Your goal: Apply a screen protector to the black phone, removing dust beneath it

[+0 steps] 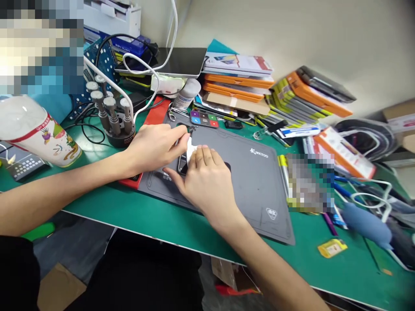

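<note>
A dark-faced phone [183, 167] lies on the grey work mat [253, 185], mostly hidden beneath my hands. My right hand [210, 179] is over it, fingers together and pressed down on a white tissue [191, 149], with the thumb stretched out to the left. My left hand [158, 144] is closed at the phone's upper left, thumb against the curled index finger; what it grips, if anything, is hidden. A small dark item with a metal end [192, 128] shows just beyond its fingertips.
Left of the mat stand a screwdriver set [113, 114] and a patterned cup [48, 134]. A white bottle [187, 93], coloured tile-like pieces [204, 119] and stacked orange boxes [238, 84] line the back. A yellow lighter [332, 248] and a blue-handled tool [366, 224] lie at right.
</note>
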Action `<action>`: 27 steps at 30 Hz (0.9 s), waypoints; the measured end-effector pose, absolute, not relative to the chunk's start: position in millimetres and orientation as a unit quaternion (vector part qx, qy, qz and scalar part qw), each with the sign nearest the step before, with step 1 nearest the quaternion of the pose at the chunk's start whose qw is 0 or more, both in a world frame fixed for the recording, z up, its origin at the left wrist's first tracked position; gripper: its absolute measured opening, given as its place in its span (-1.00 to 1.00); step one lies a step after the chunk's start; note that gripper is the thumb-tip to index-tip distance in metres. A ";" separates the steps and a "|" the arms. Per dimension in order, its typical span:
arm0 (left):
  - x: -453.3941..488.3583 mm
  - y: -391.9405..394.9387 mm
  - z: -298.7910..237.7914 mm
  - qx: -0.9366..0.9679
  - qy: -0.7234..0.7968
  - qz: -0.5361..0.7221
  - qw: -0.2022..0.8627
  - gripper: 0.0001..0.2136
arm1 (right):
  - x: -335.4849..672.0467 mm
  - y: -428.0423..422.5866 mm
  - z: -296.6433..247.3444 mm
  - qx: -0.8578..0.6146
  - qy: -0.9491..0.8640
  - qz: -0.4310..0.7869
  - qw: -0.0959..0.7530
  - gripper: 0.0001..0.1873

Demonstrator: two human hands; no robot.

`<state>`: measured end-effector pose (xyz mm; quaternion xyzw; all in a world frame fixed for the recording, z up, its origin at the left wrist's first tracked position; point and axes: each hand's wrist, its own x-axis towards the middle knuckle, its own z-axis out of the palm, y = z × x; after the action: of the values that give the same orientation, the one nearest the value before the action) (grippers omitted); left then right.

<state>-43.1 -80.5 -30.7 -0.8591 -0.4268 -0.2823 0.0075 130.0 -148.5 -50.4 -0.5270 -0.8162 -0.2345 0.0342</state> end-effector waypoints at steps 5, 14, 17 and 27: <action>-41.7 -81.0 -31.6 -0.865 -0.419 -0.275 0.019 -0.65 | 133.9 -151.4 -51.8 -0.517 -0.822 -0.234 0.050 -0.05; -46.7 -80.0 -30.0 -0.866 -0.424 -0.263 0.017 -0.66 | 128.1 -136.7 -50.9 -0.491 -0.850 -0.176 0.076 -0.06; -48.3 -79.9 -28.7 -0.868 -0.423 -0.257 0.019 -0.65 | 157.1 -134.3 -49.2 -0.479 -0.858 -0.167 0.082 -0.13; -51.4 -77.7 -22.3 -0.872 -0.430 -0.232 0.016 -0.63 | 173.9 -137.0 -49.9 -0.472 -0.846 -0.244 0.051 -0.01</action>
<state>-51.4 -77.7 -22.3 -0.8722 -0.4304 -0.2317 0.0163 173.9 -137.0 -49.9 -0.4718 -0.8457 -0.2440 0.0514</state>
